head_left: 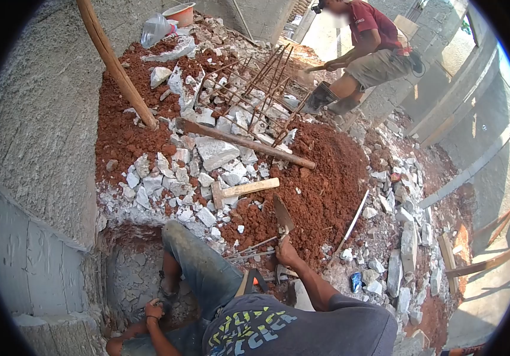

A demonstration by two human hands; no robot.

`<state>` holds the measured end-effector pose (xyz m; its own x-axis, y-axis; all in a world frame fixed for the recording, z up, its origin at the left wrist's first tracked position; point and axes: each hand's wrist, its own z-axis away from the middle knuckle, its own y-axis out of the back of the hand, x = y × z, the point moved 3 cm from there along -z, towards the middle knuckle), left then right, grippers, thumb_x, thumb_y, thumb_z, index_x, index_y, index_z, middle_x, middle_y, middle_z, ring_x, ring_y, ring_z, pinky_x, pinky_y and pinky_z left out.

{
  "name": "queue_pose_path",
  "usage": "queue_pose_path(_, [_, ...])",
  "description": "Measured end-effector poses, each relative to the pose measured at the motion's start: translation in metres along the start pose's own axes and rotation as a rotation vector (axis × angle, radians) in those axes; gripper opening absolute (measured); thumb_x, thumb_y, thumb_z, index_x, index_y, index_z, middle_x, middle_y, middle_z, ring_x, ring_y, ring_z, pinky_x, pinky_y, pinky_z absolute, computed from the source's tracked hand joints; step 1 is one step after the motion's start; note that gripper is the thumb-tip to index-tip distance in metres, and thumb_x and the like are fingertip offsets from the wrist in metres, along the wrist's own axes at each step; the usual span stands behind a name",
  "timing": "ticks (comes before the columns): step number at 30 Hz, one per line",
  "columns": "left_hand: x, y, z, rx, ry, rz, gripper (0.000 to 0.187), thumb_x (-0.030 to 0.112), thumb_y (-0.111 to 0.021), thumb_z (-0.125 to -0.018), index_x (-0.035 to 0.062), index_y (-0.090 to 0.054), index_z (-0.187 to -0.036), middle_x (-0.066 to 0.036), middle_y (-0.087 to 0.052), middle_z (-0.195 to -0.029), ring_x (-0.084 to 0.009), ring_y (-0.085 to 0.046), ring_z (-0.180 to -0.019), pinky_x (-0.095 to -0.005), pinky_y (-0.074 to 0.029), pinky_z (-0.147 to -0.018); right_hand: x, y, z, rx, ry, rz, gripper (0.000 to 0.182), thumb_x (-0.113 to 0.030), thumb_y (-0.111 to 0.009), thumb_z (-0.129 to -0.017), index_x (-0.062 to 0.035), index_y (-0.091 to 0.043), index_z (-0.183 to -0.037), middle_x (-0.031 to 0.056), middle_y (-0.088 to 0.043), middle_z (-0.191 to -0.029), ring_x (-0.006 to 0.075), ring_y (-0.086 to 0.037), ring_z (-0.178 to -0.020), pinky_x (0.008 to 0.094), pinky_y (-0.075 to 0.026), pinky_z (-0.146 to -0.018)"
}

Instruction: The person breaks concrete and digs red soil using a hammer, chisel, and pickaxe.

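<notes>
My right hand [287, 251] is closed around a trowel [282, 215], its blade pointing up and away over the red soil [326, 172]. Low on the left, my left hand [154, 310] is curled beside my foot, above a square pit [133, 273]; whatever its fingers may hold is hidden. Just beyond the trowel lies a hammer [249, 188] with a pale wooden handle, on white rubble. A long wooden-handled digging tool [249, 144] rests across the stones behind it. Thin rods [252, 252] lie left of my right hand.
Rusty rebar [261, 89] sticks up from the rubble. A wooden pole [115, 62] stands by the rough left wall [35, 130]. At the back, a co-worker [374, 47] bends over with a handled tool. An orange bucket [179, 14] stands top left; broken blocks [408, 246] lie right.
</notes>
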<state>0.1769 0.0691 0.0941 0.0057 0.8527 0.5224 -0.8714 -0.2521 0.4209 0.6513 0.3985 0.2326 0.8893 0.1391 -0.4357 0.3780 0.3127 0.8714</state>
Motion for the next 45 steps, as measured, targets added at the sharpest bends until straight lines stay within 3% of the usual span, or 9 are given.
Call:
queue_pose_path(4, [0.002,-0.001,-0.003,-0.025,-0.027,-0.019,0.033,0.006,-0.059,-0.086,0.004,-0.06,-0.119,-0.01,-0.063,-0.067,-0.0156,-0.061,-0.051,-0.0291,-0.047,-0.046,-0.001,0.001,0.004,0.056,-0.039,-0.033,0.037,-0.018,-0.045,-0.087,0.008,-0.028,-0.108,0.034,-0.059,-0.08,0.0502,-0.059,-0.076,0.055,-0.046,-0.068])
queue_pose_path(16, [-0.006,-0.005,-0.008,-0.06,0.044,-0.057,0.034,0.003,-0.054,-0.088,0.0034,-0.058,-0.121,-0.015,-0.067,-0.082,-0.0179,-0.06,-0.048,-0.0305,-0.049,-0.045,-0.001,0.003,0.003,0.003,-0.13,-0.072,0.042,-0.019,-0.051,-0.086,0.0074,-0.026,-0.108,0.035,-0.056,-0.085,0.0506,-0.057,-0.084,0.0532,-0.045,-0.071])
queue_pose_path(18, [-0.01,-0.007,-0.015,-0.079,0.037,-0.047,0.034,0.002,-0.051,-0.088,0.0035,-0.057,-0.122,-0.015,-0.067,-0.086,-0.0178,-0.06,-0.048,-0.0305,-0.048,-0.044,-0.009,0.01,0.007,-0.022,-0.156,-0.11,0.035,-0.015,-0.042,-0.085,0.0087,-0.03,-0.108,0.039,-0.056,-0.09,0.0522,-0.057,-0.089,0.0557,-0.044,-0.076])
queue_pose_path(28, [-0.018,-0.005,-0.015,-0.034,0.061,-0.057,0.034,0.006,-0.054,-0.088,0.0033,-0.057,-0.122,-0.013,-0.068,-0.084,-0.0175,-0.061,-0.05,-0.0297,-0.048,-0.044,0.002,0.002,0.003,-0.001,-0.069,-0.098,0.048,-0.016,-0.043,-0.085,0.0132,-0.025,-0.118,0.0365,-0.057,-0.089,0.0516,-0.057,-0.083,0.0533,-0.045,-0.072])
queue_pose_path(33, [-0.013,-0.005,-0.011,-0.05,0.009,-0.027,0.034,0.007,-0.056,-0.088,0.0033,-0.057,-0.122,-0.013,-0.068,-0.083,-0.0165,-0.06,-0.049,-0.0295,-0.047,-0.044,-0.006,0.007,0.004,-0.021,-0.061,-0.081,0.048,-0.015,-0.045,-0.084,0.0128,-0.024,-0.118,0.0357,-0.058,-0.087,0.0509,-0.057,-0.082,0.0531,-0.045,-0.069])
queue_pose_path(36, [-0.006,-0.004,-0.004,-0.056,0.022,-0.015,0.035,0.007,-0.057,-0.088,0.0035,-0.057,-0.123,-0.013,-0.068,-0.082,-0.0163,-0.06,-0.049,-0.0294,-0.047,-0.044,-0.002,0.005,0.0,-0.034,-0.129,-0.074,0.045,-0.021,-0.05,-0.087,0.0078,-0.025,-0.11,0.0347,-0.057,-0.087,0.0499,-0.057,-0.084,0.0527,-0.044,-0.072])
queue_pose_path(41, [-0.007,-0.004,-0.006,-0.035,0.005,-0.016,0.036,0.007,-0.058,-0.087,0.0032,-0.057,-0.123,-0.012,-0.067,-0.078,-0.0155,-0.06,-0.049,-0.0289,-0.047,-0.044,-0.002,0.004,0.001,-0.076,-0.107,-0.061,0.051,-0.02,-0.047,-0.087,0.0114,-0.021,-0.118,0.0348,-0.058,-0.089,0.0494,-0.058,-0.084,0.053,-0.047,-0.072])
queue_pose_path(45, [-0.008,-0.004,-0.007,-0.048,0.011,-0.01,0.036,0.009,-0.059,-0.087,0.0042,-0.057,-0.123,-0.01,-0.066,-0.076,-0.015,-0.061,-0.051,-0.0291,-0.047,-0.044,-0.003,0.004,0.003,-0.041,-0.103,-0.044,0.042,-0.021,-0.047,-0.088,0.0063,-0.025,-0.111,0.0335,-0.057,-0.087,0.0492,-0.057,-0.084,0.0525,-0.045,-0.071])
